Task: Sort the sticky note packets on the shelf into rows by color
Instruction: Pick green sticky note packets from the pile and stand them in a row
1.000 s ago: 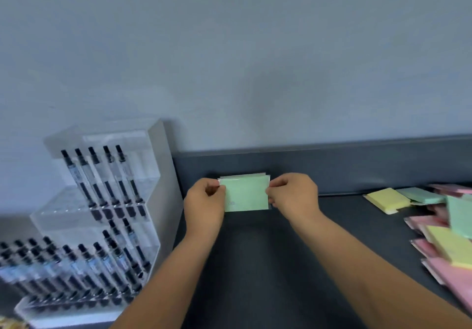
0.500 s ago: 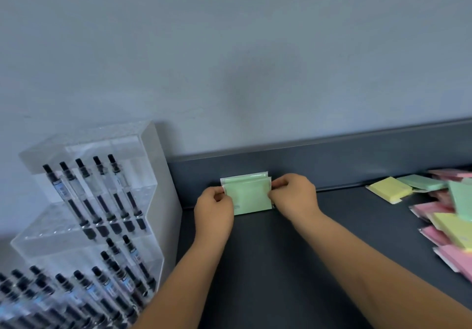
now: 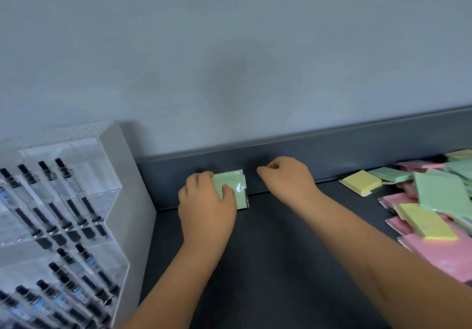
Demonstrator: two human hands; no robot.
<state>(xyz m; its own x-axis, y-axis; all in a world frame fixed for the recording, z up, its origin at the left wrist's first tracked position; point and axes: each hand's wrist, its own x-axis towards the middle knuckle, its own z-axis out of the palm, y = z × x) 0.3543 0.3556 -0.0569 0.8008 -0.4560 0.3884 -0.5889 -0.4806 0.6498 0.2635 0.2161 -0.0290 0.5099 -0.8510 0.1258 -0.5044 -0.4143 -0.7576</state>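
Observation:
A few green sticky note packets (image 3: 236, 190) stand upright against the back rail of the dark shelf (image 3: 268, 252). My left hand (image 3: 207, 211) grips them from the left, thumb across the front. My right hand (image 3: 286, 178) hovers just right of the packets, fingers curled, holding nothing. At the right lies a loose heap of packets: a yellow one (image 3: 360, 182), a large green one (image 3: 441, 193), another yellow one (image 3: 426, 222) and pink ones (image 3: 444, 254).
A clear acrylic stand (image 3: 76, 216) with rows of black-capped pens fills the left side, its wall close to my left hand. The raised back rail (image 3: 332, 155) runs along the grey wall. Bare shelf surface lies between my arms.
My right hand has let go of the green packets and moved a little right. My left hand has shifted over the packets' front. The view has swung slightly left.

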